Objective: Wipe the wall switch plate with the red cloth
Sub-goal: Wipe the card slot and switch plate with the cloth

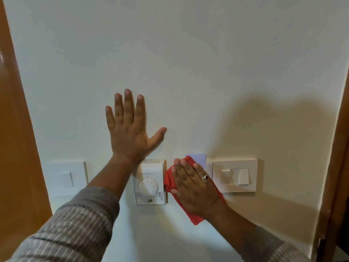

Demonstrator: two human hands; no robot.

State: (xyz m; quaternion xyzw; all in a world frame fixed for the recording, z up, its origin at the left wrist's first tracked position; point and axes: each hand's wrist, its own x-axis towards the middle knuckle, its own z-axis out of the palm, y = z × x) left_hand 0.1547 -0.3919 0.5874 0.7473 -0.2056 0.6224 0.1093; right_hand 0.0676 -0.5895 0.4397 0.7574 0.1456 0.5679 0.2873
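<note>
My right hand (194, 188) lies flat on the red cloth (170, 181), pressing it against the wall over a pale card-holder plate (200, 160), of which only the top edge shows. The cloth hangs out below my wrist. Just right of it is a white switch plate (235, 175) with two rockers, uncovered. My left hand (130, 129) rests flat on the bare wall above the thermostat, fingers spread, holding nothing.
A white dial thermostat (150, 183) sits between my two arms, touching the cloth's left edge. Another white switch plate (66, 178) is at the left. Orange-brown wooden door frames border the wall at the left (17, 148) and the right (338, 176).
</note>
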